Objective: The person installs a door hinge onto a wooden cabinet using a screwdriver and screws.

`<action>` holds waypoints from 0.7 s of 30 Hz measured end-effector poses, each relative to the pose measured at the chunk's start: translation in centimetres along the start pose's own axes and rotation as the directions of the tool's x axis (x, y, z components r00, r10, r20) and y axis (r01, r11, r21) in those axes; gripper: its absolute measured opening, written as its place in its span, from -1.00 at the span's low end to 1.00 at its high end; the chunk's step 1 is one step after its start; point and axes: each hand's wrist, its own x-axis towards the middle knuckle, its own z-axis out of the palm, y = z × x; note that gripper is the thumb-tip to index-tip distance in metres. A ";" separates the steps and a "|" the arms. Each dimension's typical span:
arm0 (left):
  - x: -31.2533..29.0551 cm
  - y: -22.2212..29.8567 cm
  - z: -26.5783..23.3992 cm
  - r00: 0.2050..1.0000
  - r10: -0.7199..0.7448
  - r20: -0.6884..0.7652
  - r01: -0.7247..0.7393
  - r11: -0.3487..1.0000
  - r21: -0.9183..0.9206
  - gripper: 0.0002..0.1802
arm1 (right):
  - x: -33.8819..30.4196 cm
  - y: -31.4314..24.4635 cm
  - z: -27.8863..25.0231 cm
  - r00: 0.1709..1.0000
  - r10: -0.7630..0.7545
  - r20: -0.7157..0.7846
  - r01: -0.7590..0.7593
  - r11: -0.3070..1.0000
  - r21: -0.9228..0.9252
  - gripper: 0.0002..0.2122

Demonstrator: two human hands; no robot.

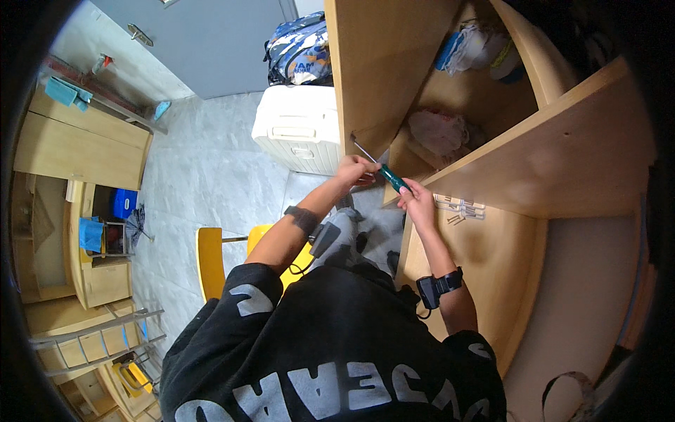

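Fingers of your right hand [418, 202] grasp the green screwdriver [395, 178]; those of your left hand [356, 171] pinch its neck; off-axis pressure could slip the tip, scratching the wooden panel [376, 67].

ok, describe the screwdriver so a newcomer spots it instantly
Start at the wooden cabinet right of the white box. At its left panel, the right hand grips the screwdriver, left hand by its shaft. Its dark green handle sets it apart from the small fasteners.
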 end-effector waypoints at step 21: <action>3.7 2.7 -6.8 0.807 0.590 0.010 -0.409 0.548 0.729 -0.75 | 3.7 -2.9 1.0 0.865 0.307 0.396 -0.408 0.891 0.200 -0.60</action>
